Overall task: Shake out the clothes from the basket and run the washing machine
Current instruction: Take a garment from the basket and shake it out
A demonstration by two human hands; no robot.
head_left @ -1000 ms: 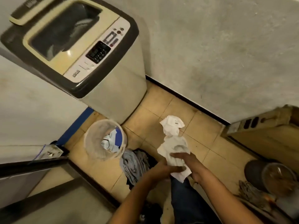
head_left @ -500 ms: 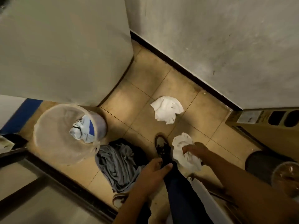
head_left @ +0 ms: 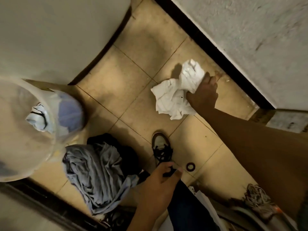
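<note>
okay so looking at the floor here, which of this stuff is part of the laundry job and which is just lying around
Laundry job: white garment gripped by right hand; grey clothes pile; basket holding pale blue garment; washing machine.

Lying about: dark ring; cardboard box.

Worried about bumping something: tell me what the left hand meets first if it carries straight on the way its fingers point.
Probably the shoe: the left hand points up-frame at its laces, though depth is unclear.
</note>
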